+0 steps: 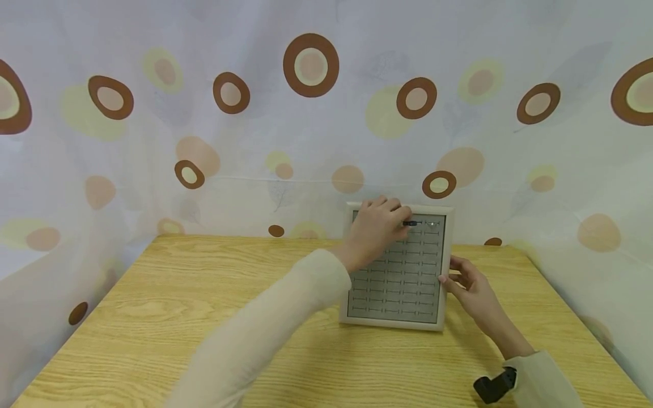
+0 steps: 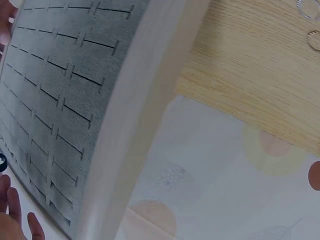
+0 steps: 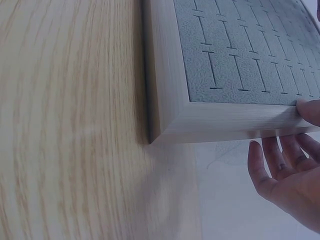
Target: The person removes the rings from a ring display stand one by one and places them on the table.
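Observation:
A ring display board [image 1: 395,277] with a pale frame and grey slotted foam stands tilted back on the table. My left hand [image 1: 377,226] reaches across its top and pinches a small dark ring [image 1: 410,223] by the upper slots. The left wrist view catches that dark ring [image 2: 2,162] at the edge, beside the left fingers [image 2: 14,205]. A shiny ring [image 1: 432,224] sits in the top row's right-hand slot. With its thumb in front and fingers behind, my right hand [image 1: 471,292] grips the board's right side; the right wrist view shows this frame [image 3: 225,120] close up.
Two rings, a silvery one [image 2: 307,7] and a darker one [image 2: 314,40], lie on the wooden table [image 1: 204,294] beyond the board's left side. A patterned curtain [image 1: 306,141] hangs behind the table and along both sides.

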A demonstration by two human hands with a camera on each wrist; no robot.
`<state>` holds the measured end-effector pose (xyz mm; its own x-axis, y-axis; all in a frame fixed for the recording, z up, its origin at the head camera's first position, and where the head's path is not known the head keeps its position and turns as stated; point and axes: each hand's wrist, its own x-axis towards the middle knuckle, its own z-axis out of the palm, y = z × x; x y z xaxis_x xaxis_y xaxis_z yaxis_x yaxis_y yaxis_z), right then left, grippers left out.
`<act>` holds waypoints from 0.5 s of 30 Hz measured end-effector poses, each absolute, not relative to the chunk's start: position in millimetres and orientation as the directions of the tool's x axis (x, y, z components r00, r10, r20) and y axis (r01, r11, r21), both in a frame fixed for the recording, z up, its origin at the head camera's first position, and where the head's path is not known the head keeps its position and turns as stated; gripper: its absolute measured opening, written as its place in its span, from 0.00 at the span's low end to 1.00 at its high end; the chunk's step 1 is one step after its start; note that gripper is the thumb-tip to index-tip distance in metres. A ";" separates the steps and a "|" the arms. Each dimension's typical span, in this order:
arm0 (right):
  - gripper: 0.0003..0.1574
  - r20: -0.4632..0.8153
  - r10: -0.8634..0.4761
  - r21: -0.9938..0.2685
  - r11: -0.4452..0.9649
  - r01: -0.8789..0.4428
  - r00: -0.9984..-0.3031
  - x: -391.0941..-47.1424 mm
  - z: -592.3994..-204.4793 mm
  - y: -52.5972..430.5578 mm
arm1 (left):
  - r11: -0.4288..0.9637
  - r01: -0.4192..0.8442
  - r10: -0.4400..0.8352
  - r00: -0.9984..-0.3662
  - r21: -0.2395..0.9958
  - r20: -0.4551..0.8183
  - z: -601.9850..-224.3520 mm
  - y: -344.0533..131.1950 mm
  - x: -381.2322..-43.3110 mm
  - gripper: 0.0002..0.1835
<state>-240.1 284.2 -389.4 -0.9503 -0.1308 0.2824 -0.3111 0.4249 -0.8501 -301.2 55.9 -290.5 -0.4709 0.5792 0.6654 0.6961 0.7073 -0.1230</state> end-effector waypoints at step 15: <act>0.33 0.284 -0.139 -0.846 0.430 -0.316 -0.949 -240.3 -390.3 284.4 | 0.673 0.718 0.617 -0.416 -0.175 0.669 -302.3 1.9 -293.3 0.07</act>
